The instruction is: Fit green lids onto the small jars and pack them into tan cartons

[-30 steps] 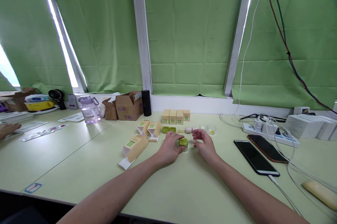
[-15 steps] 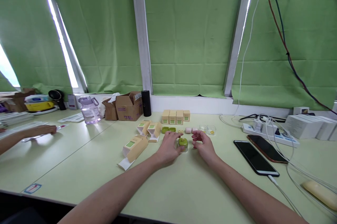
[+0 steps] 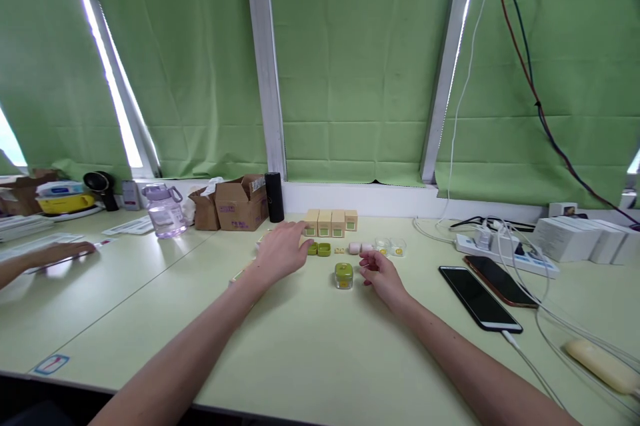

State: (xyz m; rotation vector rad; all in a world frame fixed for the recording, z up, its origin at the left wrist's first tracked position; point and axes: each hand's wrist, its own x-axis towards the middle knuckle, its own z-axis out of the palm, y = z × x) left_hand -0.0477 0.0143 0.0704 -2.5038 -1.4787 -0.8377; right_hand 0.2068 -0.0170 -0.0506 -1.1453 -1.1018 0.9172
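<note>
A small clear jar with a green lid [image 3: 343,277] stands upright on the table. Just to its right is my right hand [image 3: 383,277], fingers loosely curled and apart, holding nothing and not touching the jar. My left hand [image 3: 280,254] reaches over the opened kraft cartons, which it and its forearm mostly hide; its fingers are stretched out, and whether they touch a carton is unclear. Beyond the jar lie two green lids [image 3: 323,249], small yellow pieces [image 3: 340,251], pale pink cylinders [image 3: 355,248] and clear jar bodies [image 3: 397,248]. Behind them stands a row of small kraft boxes [image 3: 325,223].
At right lie two phones [image 3: 480,298], a white power strip [image 3: 505,254] with tangled cables, and white boxes [image 3: 567,238]. A cardboard box [image 3: 241,205], a black cylinder [image 3: 274,197] and a purple water jug [image 3: 165,211] stand at back left. Another person's hand [image 3: 63,253] is at far left.
My left hand has left the green-lidded jar and moved left over the opened cartons. The jar stays in place, and my right hand remains beside it. The view has shifted slightly.
</note>
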